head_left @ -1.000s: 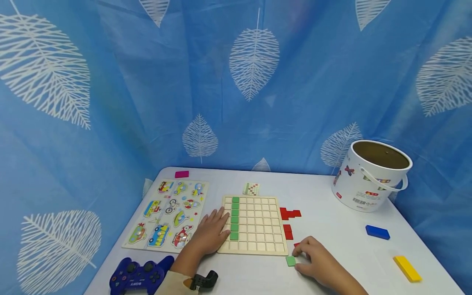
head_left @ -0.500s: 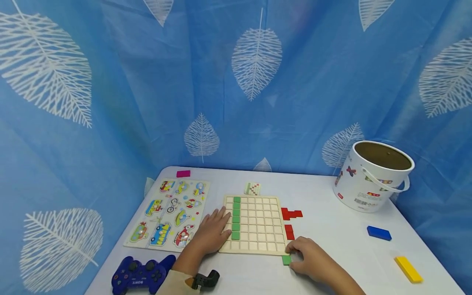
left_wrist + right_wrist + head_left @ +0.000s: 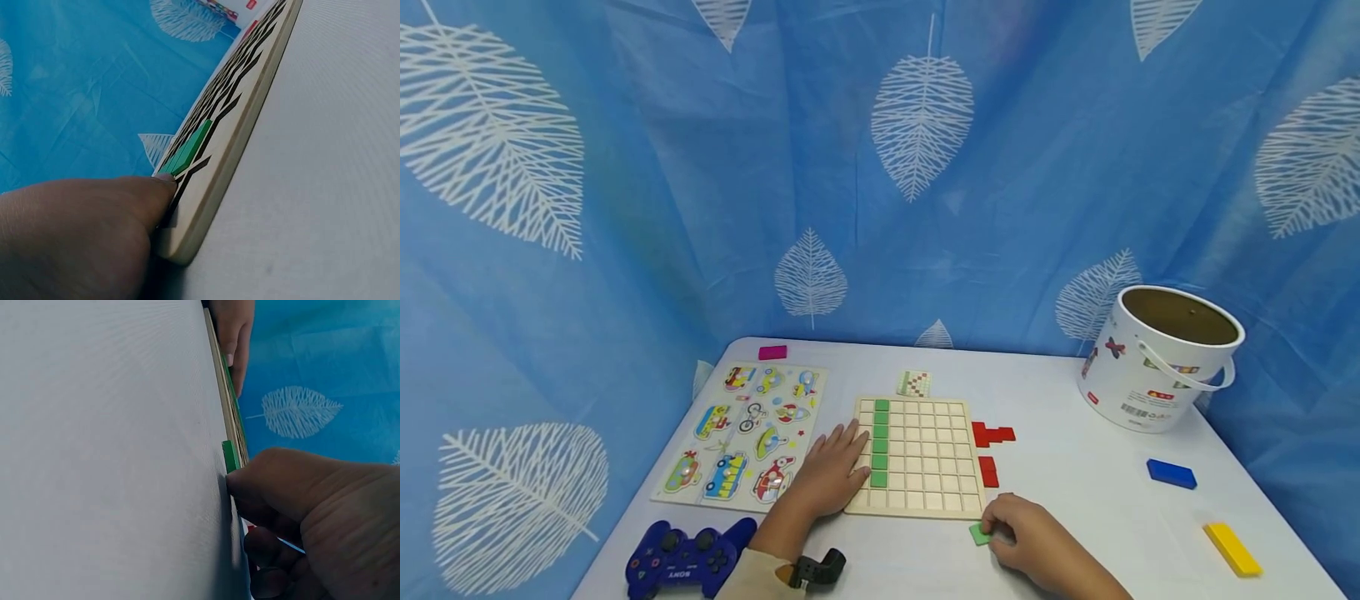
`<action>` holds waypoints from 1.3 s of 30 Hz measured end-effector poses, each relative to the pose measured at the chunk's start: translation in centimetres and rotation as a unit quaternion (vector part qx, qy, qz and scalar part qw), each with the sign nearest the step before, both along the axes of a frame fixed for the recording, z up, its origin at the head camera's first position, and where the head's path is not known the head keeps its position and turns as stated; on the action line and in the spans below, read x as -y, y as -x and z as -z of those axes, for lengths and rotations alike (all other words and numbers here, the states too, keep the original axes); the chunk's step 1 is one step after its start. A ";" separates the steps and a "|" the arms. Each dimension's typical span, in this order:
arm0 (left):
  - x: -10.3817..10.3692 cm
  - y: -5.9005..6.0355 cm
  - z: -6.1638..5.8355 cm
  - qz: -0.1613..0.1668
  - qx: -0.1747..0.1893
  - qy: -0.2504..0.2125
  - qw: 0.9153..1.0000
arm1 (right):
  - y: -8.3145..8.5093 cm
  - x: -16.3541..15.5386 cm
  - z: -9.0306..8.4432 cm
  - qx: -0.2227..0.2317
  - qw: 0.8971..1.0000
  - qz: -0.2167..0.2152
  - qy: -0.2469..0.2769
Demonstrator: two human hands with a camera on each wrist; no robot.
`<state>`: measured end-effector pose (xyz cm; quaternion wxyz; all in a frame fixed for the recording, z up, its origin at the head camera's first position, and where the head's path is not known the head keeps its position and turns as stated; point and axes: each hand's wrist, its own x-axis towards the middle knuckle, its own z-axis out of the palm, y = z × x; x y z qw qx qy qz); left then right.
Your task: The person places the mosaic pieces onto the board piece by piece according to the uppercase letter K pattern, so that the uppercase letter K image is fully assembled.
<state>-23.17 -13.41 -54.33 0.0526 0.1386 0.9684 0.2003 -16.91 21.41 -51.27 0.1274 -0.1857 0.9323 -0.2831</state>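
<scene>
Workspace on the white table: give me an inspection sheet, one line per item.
Surface: white table, flat.
Job's things: wooden grid board with a column of green tiles in its second column from the left; loose green tile on the table off the board's near right corner; red pieces beside its right edge.
Clutter: vehicle puzzle, blue game controller, pattern card, pink block, blue block, yellow block, white bucket.
Grippers: left hand rests flat on the board's left edge; right hand pinches the loose green tile.
Cables: nothing seen.
Surroundings: blue leaf-print curtain.
</scene>
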 end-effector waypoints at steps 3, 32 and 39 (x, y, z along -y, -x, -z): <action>0.0 0.0 -0.1 -0.002 0.002 -0.001 1.000 | -0.1 0.2 -0.4 0.030 0.999 0.008 -0.016; -0.2 -0.3 -0.1 -0.004 -0.002 0.005 1.000 | 2.4 15.2 -0.2 -0.071 0.996 -0.007 0.047; -0.1 -0.1 -0.6 -0.003 0.006 0.002 1.000 | 2.6 15.2 0.0 -0.080 0.996 -0.007 0.039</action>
